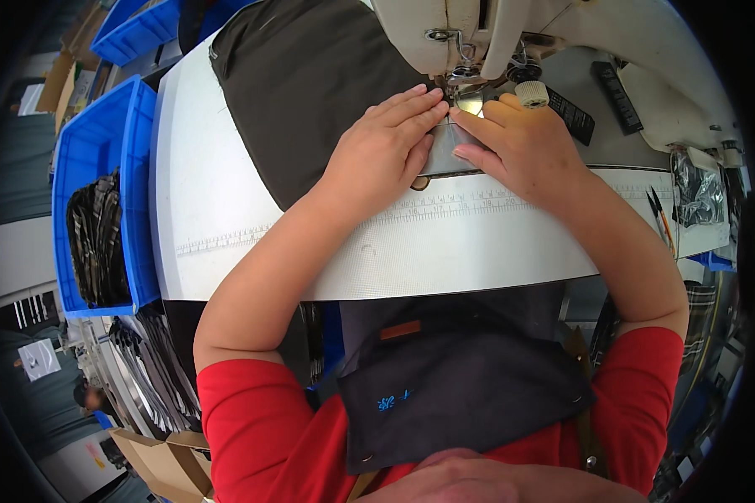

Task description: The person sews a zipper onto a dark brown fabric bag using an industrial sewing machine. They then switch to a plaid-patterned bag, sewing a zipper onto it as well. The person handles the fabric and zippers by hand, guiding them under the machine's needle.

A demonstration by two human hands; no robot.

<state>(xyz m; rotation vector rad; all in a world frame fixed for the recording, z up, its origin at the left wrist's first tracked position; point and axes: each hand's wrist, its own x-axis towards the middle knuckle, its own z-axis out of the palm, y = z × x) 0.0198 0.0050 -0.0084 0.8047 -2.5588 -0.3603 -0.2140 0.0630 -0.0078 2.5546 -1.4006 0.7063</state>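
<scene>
A dark brown-grey piece of cloth (310,80) lies across the white table and runs under the head of the sewing machine (457,38). My left hand (382,142) rests flat on the cloth's right edge, its fingers stretched toward the presser foot (466,81). On the other side of the needle area, my right hand (524,147) lies on the metal plate (446,151). Its index fingertip comes close to the left fingertips, and its thumb is apart from the index finger. The cloth right at the needle is partly hidden by my fingers.
A ruler strip (470,204) runs along the white table (461,251). At left, a blue bin (138,193) holds folded plaid cloth (96,243). Black labels (617,96), pens (663,220) and a clear plastic bag (698,189) lie at right.
</scene>
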